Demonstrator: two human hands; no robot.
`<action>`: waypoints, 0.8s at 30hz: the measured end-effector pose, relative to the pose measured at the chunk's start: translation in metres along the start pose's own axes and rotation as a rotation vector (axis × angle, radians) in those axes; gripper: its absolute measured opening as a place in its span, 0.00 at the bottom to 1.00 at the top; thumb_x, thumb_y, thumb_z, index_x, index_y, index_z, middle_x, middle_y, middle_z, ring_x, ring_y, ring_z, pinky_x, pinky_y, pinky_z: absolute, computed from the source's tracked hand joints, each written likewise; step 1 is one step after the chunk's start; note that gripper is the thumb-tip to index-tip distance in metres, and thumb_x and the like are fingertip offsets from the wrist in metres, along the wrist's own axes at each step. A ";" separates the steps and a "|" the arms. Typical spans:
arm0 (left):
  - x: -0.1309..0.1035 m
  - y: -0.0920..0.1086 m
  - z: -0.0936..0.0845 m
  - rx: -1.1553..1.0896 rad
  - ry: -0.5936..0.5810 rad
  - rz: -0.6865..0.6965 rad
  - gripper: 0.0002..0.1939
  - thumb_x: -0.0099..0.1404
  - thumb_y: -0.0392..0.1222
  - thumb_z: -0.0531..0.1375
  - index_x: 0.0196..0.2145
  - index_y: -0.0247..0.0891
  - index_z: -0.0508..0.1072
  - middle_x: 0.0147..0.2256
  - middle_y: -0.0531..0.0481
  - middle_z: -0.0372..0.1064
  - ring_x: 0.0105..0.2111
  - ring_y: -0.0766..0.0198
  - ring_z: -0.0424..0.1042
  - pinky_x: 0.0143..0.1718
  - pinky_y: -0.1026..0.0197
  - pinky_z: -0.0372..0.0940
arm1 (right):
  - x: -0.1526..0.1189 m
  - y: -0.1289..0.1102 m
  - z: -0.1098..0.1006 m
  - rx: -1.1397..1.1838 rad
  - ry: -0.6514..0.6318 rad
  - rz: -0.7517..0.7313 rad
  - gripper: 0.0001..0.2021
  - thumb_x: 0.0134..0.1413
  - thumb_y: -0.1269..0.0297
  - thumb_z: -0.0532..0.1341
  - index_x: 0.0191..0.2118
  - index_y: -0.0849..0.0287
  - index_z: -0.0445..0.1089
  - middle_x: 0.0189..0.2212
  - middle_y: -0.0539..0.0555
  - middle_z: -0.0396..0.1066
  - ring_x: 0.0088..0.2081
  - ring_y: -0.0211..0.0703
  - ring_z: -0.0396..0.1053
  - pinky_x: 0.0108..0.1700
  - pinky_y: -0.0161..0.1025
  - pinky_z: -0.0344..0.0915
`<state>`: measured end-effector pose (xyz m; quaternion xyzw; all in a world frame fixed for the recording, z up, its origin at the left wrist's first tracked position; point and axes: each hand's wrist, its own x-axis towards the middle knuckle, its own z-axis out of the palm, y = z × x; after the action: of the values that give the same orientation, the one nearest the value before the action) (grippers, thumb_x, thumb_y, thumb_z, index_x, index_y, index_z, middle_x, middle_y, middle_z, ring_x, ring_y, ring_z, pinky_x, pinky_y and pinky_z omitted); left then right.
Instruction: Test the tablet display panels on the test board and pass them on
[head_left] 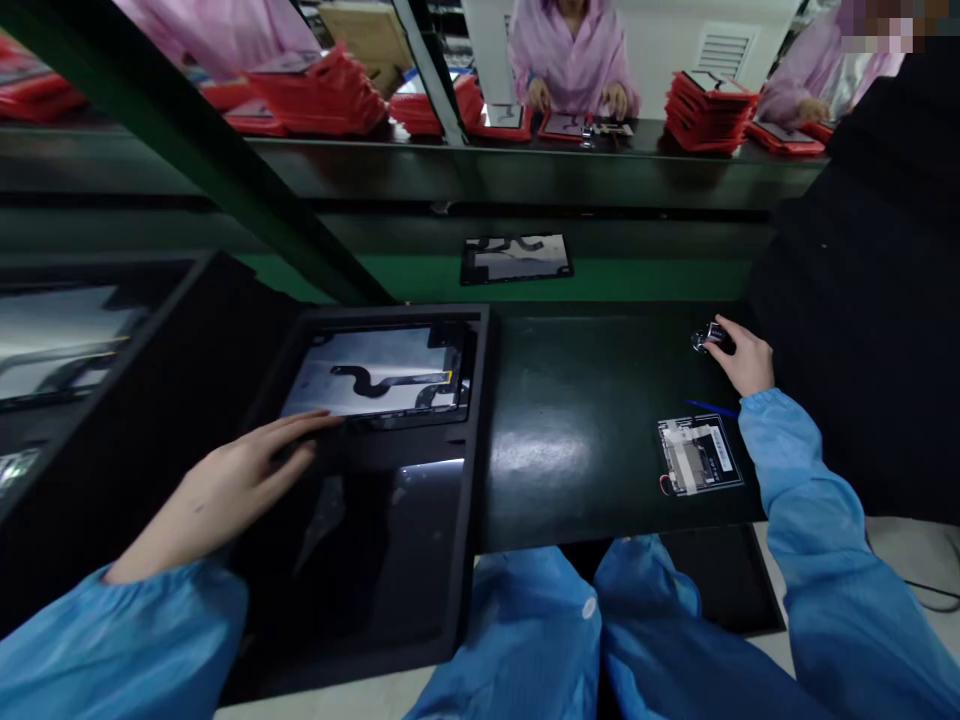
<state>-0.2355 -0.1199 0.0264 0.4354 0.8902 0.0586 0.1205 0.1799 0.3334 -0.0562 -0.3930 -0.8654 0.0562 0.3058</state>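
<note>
My left hand (pixel 251 475) reaches over a black tray (pixel 474 480), its fingertips at the lower edge of a flat panel (pixel 360 370) with a silver back and a dark curved ribbon. Its fingers are stretched out and hold nothing that shows. On the right, my right hand (pixel 742 358) pinches a small shiny dark and silver piece (pixel 708 337) above the green mat (pixel 577 410). Below that hand, a flat part with light tape and a white label (pixel 697 455) lies on the mat, with a thin blue stick (pixel 711 408) just above it.
Another tray (pixel 142 400) with panels stands at the far left. A similar panel (pixel 517 259) lies on the green strip ahead. Beyond it, people in pink work beside red stacks (pixel 709 112). A green post (pixel 247 190) slants across the left; someone in dark clothing (pixel 862 290) is at the right.
</note>
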 end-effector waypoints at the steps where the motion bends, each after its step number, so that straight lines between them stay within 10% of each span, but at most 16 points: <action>1: -0.002 0.000 0.003 -0.010 0.002 -0.006 0.38 0.61 0.55 0.43 0.55 0.25 0.72 0.57 0.31 0.71 0.56 0.41 0.72 0.59 0.43 0.65 | 0.000 0.000 0.000 0.015 0.008 -0.007 0.22 0.57 0.62 0.64 0.57 0.60 0.72 0.53 0.61 0.76 0.53 0.57 0.75 0.57 0.52 0.71; 10: -0.012 -0.007 0.034 -0.103 0.018 0.187 0.34 0.66 0.55 0.45 0.56 0.25 0.71 0.58 0.30 0.70 0.58 0.44 0.71 0.61 0.45 0.63 | 0.008 -0.026 -0.031 -0.121 -0.136 0.093 0.33 0.53 0.64 0.67 0.65 0.56 0.64 0.56 0.60 0.74 0.52 0.61 0.75 0.55 0.54 0.72; 17: -0.045 0.008 0.063 -0.089 -0.090 0.336 0.32 0.69 0.54 0.51 0.65 0.32 0.63 0.65 0.30 0.59 0.65 0.45 0.61 0.65 0.39 0.57 | -0.071 -0.085 -0.078 0.030 -0.240 -0.186 0.28 0.65 0.54 0.58 0.69 0.39 0.55 0.56 0.53 0.73 0.54 0.62 0.73 0.58 0.58 0.70; 24: -0.020 0.017 0.019 -0.088 -0.240 0.401 0.33 0.63 0.64 0.55 0.50 0.33 0.75 0.49 0.34 0.72 0.47 0.48 0.74 0.50 0.49 0.71 | -0.134 -0.089 -0.072 0.125 -0.258 -0.329 0.22 0.64 0.60 0.61 0.63 0.46 0.66 0.52 0.54 0.75 0.52 0.55 0.74 0.57 0.54 0.71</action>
<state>-0.2056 -0.1250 0.0152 0.6017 0.7618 0.0679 0.2303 0.2310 0.1664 -0.0331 -0.2162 -0.9448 0.1087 0.2211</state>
